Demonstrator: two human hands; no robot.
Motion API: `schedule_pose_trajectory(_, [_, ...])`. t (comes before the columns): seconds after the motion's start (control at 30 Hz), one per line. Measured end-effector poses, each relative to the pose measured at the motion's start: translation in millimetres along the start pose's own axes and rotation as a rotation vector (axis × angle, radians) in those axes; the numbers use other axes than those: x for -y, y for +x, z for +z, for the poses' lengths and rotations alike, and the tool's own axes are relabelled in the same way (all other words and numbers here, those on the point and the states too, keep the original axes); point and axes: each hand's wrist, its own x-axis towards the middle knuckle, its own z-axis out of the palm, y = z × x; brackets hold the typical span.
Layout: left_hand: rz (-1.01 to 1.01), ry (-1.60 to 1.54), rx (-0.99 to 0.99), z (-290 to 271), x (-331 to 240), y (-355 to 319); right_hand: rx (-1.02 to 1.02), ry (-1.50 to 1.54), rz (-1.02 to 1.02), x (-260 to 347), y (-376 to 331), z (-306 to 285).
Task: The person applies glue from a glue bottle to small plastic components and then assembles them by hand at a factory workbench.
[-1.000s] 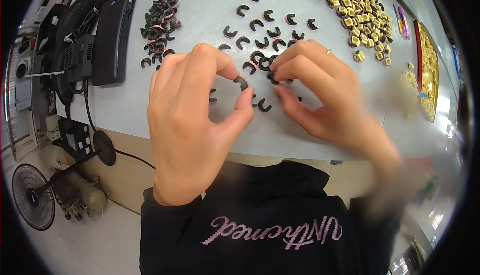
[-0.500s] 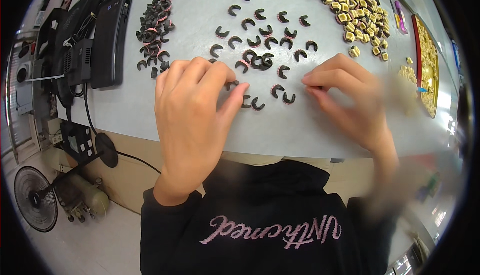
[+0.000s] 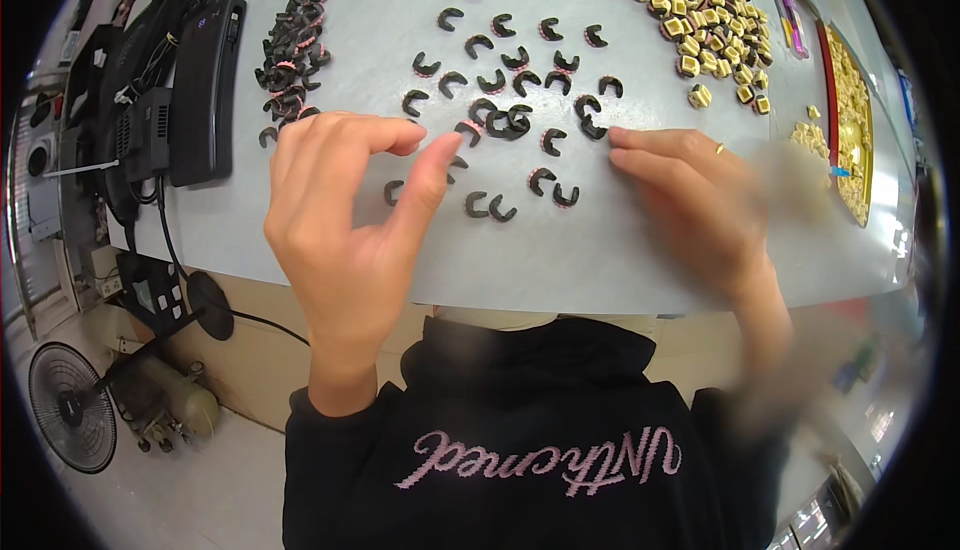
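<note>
Small black C-shaped pieces [image 3: 503, 25] with pink toothed edges lie scattered across the middle of the grey table. My left hand [image 3: 340, 210] hovers over the near left of them, open, with thumb and forefinger apart and nothing between them. One C-shaped piece [image 3: 394, 192] lies beneath that gap, and another [image 3: 458, 166] is partly hidden by the thumb. My right hand [image 3: 690, 195] is closed at the right edge of the group. Its fingertips meet the end of a black C-shaped piece [image 3: 593, 129], which sits against another [image 3: 587, 105]. The right thumb is mostly hidden.
A heap of black C-shaped pieces [image 3: 295, 40] lies at left, beside a black power bank [image 3: 208, 90] and cables. Yellow-and-black blocks [image 3: 700, 20] are piled at far right, near pens [image 3: 795, 25] and a tray [image 3: 828, 60] of pale bits. A fan [image 3: 72, 405] stands below left.
My left hand has drawn back leftward and its fingers have spread, uncovering pieces below. My right hand has shifted slightly up, and a C-shaped piece now shows at its fingertips. The view has shifted slightly.
</note>
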Motion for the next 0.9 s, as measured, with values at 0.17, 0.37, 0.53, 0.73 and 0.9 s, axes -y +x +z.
schedule_pose_trajectory(0.17, [0.046,-0.05,-0.144,2.5,7.3,-5.5,-0.083,-0.001,0.167,8.8,8.0,0.8])
schedule_pose_trajectory(0.37, [0.05,-0.045,-0.121,4.4,16.4,-15.8,-0.025,0.034,0.223,10.3,19.0,12.8])
schedule_pose_trajectory(0.53, [0.101,-0.054,-0.101,3.1,18.2,-16.1,-0.043,-0.013,0.1,5.2,13.8,10.2])
schedule_pose_trajectory(0.73, [0.123,-0.073,-0.082,2.6,21.1,-15.9,-0.015,-0.251,-0.139,6.9,5.2,5.0])
schedule_pose_trajectory(0.9, [0.11,-0.099,-0.076,2.7,21.0,-14.5,-0.096,-0.24,-0.179,12.8,2.7,4.7])
